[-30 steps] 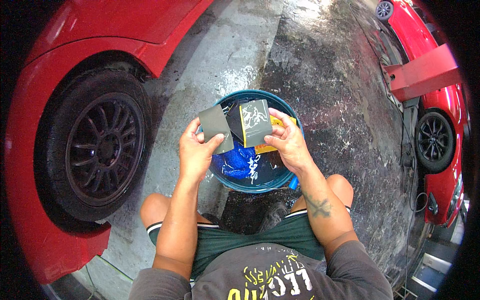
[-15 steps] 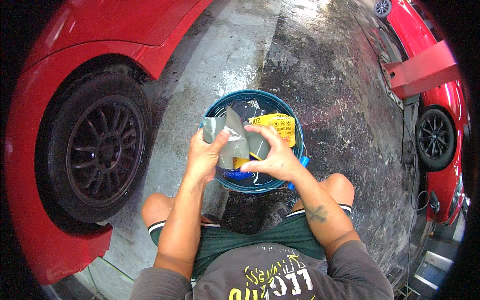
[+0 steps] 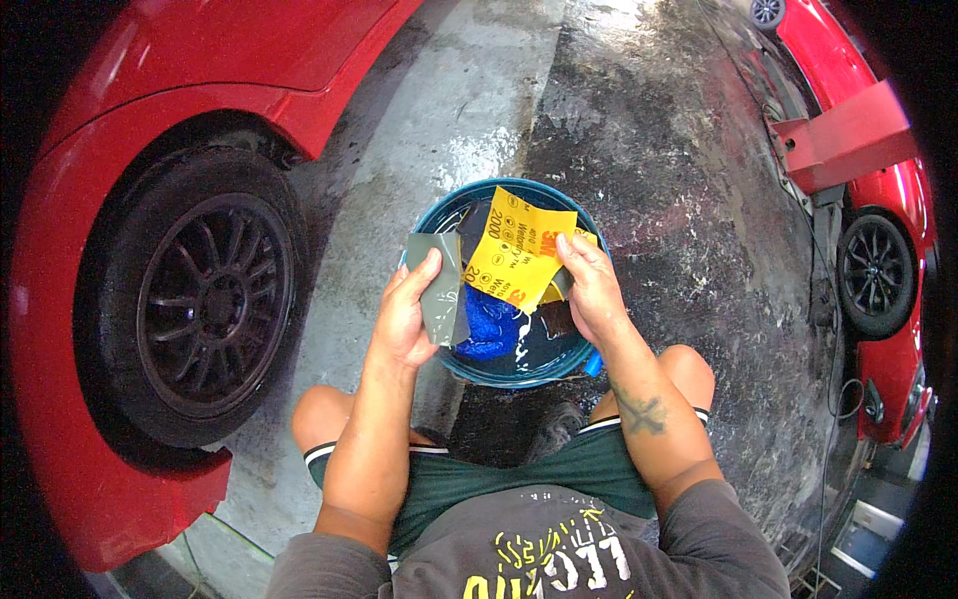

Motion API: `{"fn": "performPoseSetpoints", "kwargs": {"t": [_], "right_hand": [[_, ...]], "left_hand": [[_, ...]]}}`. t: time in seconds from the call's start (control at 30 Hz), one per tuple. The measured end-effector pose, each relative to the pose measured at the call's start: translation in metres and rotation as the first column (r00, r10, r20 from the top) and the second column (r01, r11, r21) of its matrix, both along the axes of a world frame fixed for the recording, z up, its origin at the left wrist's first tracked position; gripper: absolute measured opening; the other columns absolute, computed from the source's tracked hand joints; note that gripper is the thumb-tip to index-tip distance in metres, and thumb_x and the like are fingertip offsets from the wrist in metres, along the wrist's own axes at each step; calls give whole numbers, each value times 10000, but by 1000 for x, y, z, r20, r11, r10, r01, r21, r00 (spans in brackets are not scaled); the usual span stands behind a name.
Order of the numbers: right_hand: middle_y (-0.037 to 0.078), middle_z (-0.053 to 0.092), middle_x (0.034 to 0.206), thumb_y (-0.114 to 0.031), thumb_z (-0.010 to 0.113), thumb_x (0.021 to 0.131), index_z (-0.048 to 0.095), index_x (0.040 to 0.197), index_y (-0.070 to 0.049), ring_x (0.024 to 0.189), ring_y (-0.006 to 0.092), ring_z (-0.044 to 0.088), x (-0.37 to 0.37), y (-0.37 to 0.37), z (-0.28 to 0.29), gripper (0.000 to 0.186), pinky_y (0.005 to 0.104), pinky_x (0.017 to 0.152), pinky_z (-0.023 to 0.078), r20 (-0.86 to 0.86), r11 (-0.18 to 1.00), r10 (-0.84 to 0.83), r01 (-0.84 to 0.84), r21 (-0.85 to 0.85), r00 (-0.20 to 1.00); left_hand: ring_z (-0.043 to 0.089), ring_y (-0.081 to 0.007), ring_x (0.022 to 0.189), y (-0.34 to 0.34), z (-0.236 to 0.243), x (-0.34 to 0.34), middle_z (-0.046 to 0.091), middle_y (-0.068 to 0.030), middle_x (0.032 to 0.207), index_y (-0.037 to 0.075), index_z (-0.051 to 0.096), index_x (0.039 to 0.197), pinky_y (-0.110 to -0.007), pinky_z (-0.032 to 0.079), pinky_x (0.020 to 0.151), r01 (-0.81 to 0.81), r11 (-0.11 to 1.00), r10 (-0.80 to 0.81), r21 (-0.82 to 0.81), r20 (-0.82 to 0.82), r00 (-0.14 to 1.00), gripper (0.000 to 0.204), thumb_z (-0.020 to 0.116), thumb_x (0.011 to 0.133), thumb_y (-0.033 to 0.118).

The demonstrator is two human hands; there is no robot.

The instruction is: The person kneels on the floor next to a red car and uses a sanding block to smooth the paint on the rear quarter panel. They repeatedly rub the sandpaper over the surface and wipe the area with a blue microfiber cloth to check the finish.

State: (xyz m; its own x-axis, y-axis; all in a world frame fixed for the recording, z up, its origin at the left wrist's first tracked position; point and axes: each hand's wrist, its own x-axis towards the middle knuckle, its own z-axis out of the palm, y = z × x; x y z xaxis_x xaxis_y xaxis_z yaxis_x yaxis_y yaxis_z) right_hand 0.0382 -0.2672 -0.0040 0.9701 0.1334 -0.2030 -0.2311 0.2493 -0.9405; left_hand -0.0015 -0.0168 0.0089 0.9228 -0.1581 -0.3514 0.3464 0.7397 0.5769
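We hold a grey sheet (image 3: 439, 288) and a yellow sheet (image 3: 521, 245) over a blue bucket (image 3: 519, 379).
Our left hand (image 3: 402, 317) pinches the grey one; our right hand (image 3: 597, 297) grips the yellow one's right edge.

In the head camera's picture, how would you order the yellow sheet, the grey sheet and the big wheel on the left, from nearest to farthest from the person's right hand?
1. The yellow sheet: in the right hand itself, above the bucket.
2. The grey sheet: in the left hand.
3. The big wheel: on the red car, far left.
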Motion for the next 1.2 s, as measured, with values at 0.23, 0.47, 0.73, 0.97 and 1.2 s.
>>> {"fn": "performPoseSetpoints", "kwargs": {"t": [0.23, 0.47, 0.73, 0.97, 1.2], "right_hand": [[259, 559, 1524, -341, 862, 915, 399, 1636, -46, 1427, 385, 551, -1, 0, 24, 907, 461, 1216, 419, 462, 671, 82, 294, -680, 883], [166, 599, 1451, -40, 819, 921, 290, 1668, -56, 1352, 263, 606, -2, -6, 41, 914, 429, 1166, 485, 134, 973, 13, -43, 227, 991], [155, 650, 1393, -9, 754, 992, 419, 1566, -58, 1282, 236, 653, -4, -1, 26, 666, 405, 1112, 538, 3, 940, 21, -21, 342, 1000], [186, 705, 1319, 45, 737, 986, 390, 1576, -46, 1233, 261, 691, 7, -11, 21, 691, 418, 1091, 568, -29, 902, -106, 108, 418, 994], [181, 750, 1278, -11, 748, 1002, 458, 1538, -28, 1163, 257, 737, 0, 0, 21, 609, 418, 1043, 584, -47, 929, -72, 84, 361, 996]], "left_hand": [[744, -196, 950, 4, 3, 5, 757, -129, 1138, 28, 654, 1368, -367, 616, 837, -43, 458, -100, 888, 100, 990, 546, 869, 920, 254], [644, -248, 1232, -24, 1, -9, 604, -158, 1438, 78, 403, 1607, -400, 534, 1057, -467, -217, -304, 857, 395, 867, 814, 852, 947, 237], [759, -254, 1116, -34, -3, 1, 757, -185, 1238, 46, 449, 1422, -389, 640, 953, -201, 885, 175, 420, 101, 979, 510, 702, 995, -72], [747, -335, 1106, -3, 2, -5, 738, -196, 1207, 72, 501, 1567, -461, 596, 990, -250, 3, -164, 968, 247, 955, 823, 855, 826, 10], [663, -340, 1222, -26, 19, -13, 726, -168, 1228, 76, 779, 1195, -519, 430, 1154, -423, -68, -193, 904, 404, 894, 351, 850, 887, 229]]}}
